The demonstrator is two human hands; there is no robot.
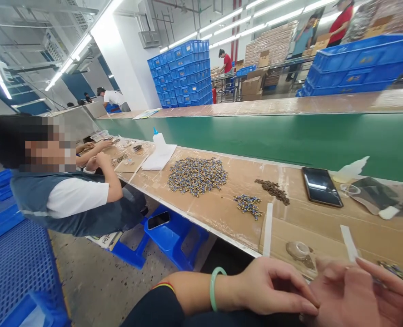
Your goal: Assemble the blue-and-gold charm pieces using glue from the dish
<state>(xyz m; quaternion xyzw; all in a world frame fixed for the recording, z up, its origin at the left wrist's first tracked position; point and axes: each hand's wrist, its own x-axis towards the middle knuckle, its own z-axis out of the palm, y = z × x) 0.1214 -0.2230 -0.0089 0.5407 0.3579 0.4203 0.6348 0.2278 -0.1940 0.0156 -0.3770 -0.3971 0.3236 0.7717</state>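
Nearest to us, at the bottom edge, the left hand (272, 286) and the right hand (361, 295) come together just in front of the workbench (221, 206). The left hand, with a green bangle (215, 287) on its wrist, has its fingers curled loosely and its fingertips touch the right hand. The right hand is blurred, its fingers stretched forward; we cannot tell if it grips something. Just beyond the hands, on the bench edge, lies a roll of clear tape (299, 250), and a white strip (350, 243) lies near the right fingers. Another white strip (267, 229) lies to the left of the tape.

Further on the brown cardboard surface we see a small heap of blue and yellow parts (248, 204), a heap of dark brown parts (273, 190) and a large heap of blue and yellow parts (197, 175), all well apart from the hands. A dark phone (321, 186) lies flat to the right, its screen off. A white glue bottle (158, 138) with a blue cap stands on white paper. We can read no writing on any of these.

On the left, a co-worker (72, 195) in a grey vest sits at the same bench. Behind the bench runs a green conveyor belt (290, 136). Far behind, stacked blue crates (182, 72) stand under long ceiling lamps.
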